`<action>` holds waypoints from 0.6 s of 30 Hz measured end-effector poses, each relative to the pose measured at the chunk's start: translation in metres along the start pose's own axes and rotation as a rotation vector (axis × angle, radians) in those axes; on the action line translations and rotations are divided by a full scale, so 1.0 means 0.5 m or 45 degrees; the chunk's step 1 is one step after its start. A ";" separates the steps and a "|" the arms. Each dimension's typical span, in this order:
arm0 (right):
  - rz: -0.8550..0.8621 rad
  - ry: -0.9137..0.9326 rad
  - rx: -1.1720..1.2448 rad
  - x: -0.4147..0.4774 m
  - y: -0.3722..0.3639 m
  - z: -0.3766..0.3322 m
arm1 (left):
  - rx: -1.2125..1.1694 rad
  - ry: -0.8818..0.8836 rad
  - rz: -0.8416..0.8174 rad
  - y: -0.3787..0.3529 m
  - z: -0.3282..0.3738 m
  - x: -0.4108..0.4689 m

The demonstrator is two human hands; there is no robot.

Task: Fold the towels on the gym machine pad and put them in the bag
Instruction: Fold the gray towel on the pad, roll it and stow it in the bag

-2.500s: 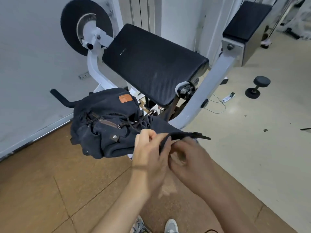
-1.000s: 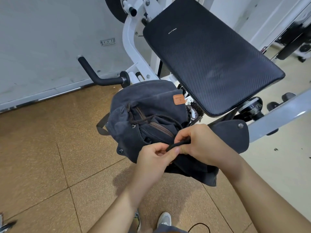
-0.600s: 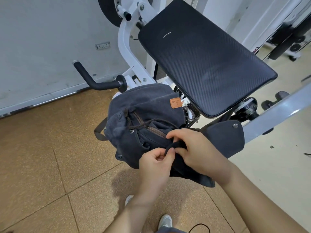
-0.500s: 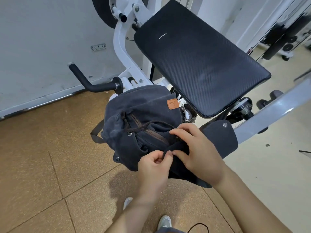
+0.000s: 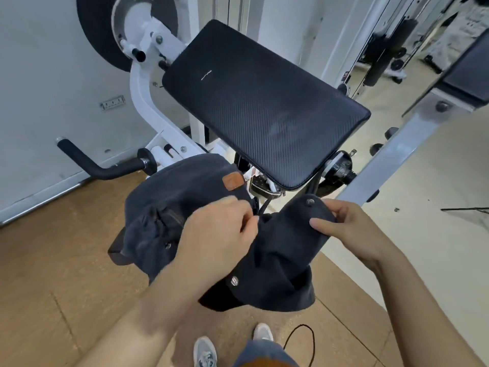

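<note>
My black pad (image 5: pixel 264 107) slopes on its white frame (image 5: pixel 144 102). Below, the brown tiled floor (image 5: pixel 53 260) carries my shoes (image 5: pixel 205 352) and a looped black cord (image 5: pixel 304 337). A dumbbell (image 5: pixel 390 132) sits on the pale floor (image 5: pixel 423 234).

Gym station, seen from above. A white curved frame arm (image 5: pixel 144 102) carries a black disc (image 5: pixel 98 30) at upper left. A black foam handle (image 5: pixel 105 169) juts left above the brown tiled floor (image 5: pixel 53 274). A socket plate (image 5: pixel 112 102) sits on the wall. At right, a grey beam (image 5: pixel 391 160) partly hides a dumbbell (image 5: pixel 391 131) on the pale floor (image 5: pixel 436 247). Bottom edge: two grey shoes (image 5: pixel 205 353) beside a black cable loop (image 5: pixel 301 337).
</note>
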State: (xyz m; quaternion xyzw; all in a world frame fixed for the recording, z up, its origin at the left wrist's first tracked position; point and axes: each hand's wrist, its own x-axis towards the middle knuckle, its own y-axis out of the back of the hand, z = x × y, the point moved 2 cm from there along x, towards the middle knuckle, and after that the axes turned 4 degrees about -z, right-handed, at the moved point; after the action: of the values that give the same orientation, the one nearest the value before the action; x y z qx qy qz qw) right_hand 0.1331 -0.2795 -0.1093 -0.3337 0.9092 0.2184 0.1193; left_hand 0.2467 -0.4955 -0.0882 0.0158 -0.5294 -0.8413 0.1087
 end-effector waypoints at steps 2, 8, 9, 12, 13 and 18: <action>-0.175 0.068 0.046 -0.033 0.011 -0.019 | 0.105 -0.148 -0.142 -0.028 0.006 0.095; -0.682 0.212 -0.127 -0.025 0.032 -0.036 | 1.051 -0.270 -0.722 -0.192 -0.056 0.266; -0.733 0.220 -0.146 -0.014 0.040 -0.038 | 1.120 -0.251 -0.741 -0.193 -0.070 0.271; -0.855 0.240 -0.085 0.016 0.061 -0.040 | 1.071 -0.239 -0.658 -0.165 -0.115 0.273; -0.881 0.247 -0.048 0.028 0.067 -0.042 | 1.036 -0.193 -0.592 -0.147 -0.136 0.270; -0.840 0.306 0.113 0.091 0.084 -0.052 | 0.745 0.315 -0.167 -0.059 -0.261 0.278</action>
State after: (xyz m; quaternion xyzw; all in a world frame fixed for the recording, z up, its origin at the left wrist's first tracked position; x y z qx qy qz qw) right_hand 0.0695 -0.2888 -0.0898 -0.6273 0.7686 0.0875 0.0901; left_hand 0.1245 -0.6270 -0.1596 0.1827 -0.7292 -0.6504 0.1086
